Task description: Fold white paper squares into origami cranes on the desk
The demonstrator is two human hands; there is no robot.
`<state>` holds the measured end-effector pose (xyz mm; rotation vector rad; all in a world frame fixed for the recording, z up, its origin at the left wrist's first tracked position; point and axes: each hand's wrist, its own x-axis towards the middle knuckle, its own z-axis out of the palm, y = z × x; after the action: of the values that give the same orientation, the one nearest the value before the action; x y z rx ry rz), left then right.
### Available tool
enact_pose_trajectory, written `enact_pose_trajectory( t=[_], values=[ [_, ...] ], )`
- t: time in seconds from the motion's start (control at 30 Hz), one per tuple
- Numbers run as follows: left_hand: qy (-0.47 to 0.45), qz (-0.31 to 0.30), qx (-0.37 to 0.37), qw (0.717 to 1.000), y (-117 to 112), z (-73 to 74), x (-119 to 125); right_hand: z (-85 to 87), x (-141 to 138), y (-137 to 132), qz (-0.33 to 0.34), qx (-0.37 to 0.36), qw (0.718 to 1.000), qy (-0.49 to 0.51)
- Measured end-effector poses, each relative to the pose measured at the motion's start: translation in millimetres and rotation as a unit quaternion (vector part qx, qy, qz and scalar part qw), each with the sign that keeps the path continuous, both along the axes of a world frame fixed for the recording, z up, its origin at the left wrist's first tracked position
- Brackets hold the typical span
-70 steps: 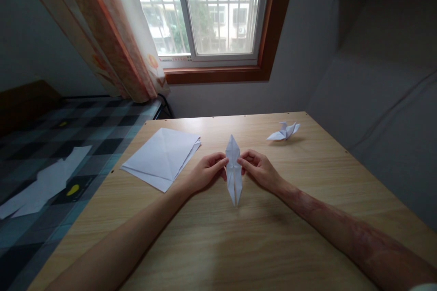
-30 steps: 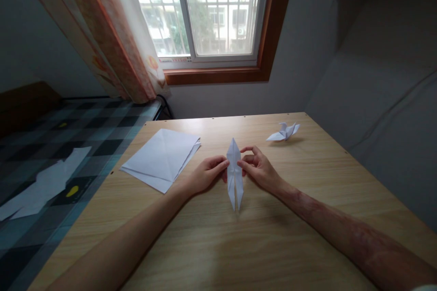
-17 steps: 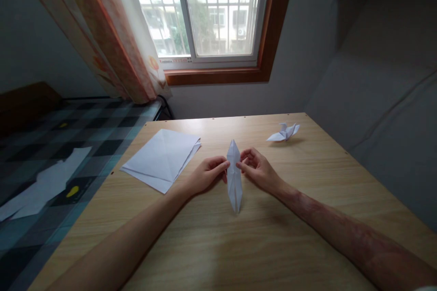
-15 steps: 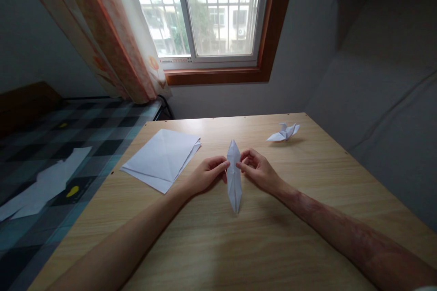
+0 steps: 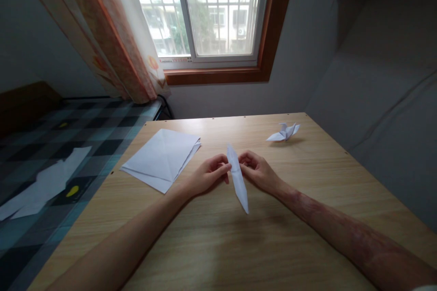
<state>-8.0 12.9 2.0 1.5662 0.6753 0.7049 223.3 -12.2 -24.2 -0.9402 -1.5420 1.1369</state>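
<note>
A narrow, folded piece of white origami paper (image 5: 240, 186) is held a little above the table, long and pointed at both ends, its lower tip leaning right. My left hand (image 5: 212, 173) pinches its left edge between thumb and fingers. On the opposite edge, my right hand (image 5: 256, 168) is closed on it, the fingertips partly hidden behind the paper. Further back on the right stands a finished white paper crane (image 5: 284, 132). Several square white sheets (image 5: 160, 154), the top one creased, lie stacked left of my hands.
The wooden table (image 5: 218, 245) reaches back toward a window (image 5: 221, 13) with an orange curtain (image 5: 112, 32). At the left, a bed with a checked cover (image 5: 99, 145) carries white paper scraps (image 5: 48, 186). A wall bounds the right side.
The folded paper has turned between my fingers: its lower tip has swung right, and a different, narrower face shows. My hands have barely shifted.
</note>
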Motion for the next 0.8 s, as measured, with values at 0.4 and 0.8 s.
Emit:
enact_pose_trajectory(
  t=[0.4,0.8],
  values=[
    [0.023,0.018,0.006,1.0,1.4,0.4,-0.7,6.9,5.0,-2.7,0.051,0.019,0.998,-0.008],
    [0.025,-0.03,0.025,0.999,-0.8,4.0,-1.0,4.4,2.2,-3.8,0.07,0.016,0.997,-0.027]
  ],
)
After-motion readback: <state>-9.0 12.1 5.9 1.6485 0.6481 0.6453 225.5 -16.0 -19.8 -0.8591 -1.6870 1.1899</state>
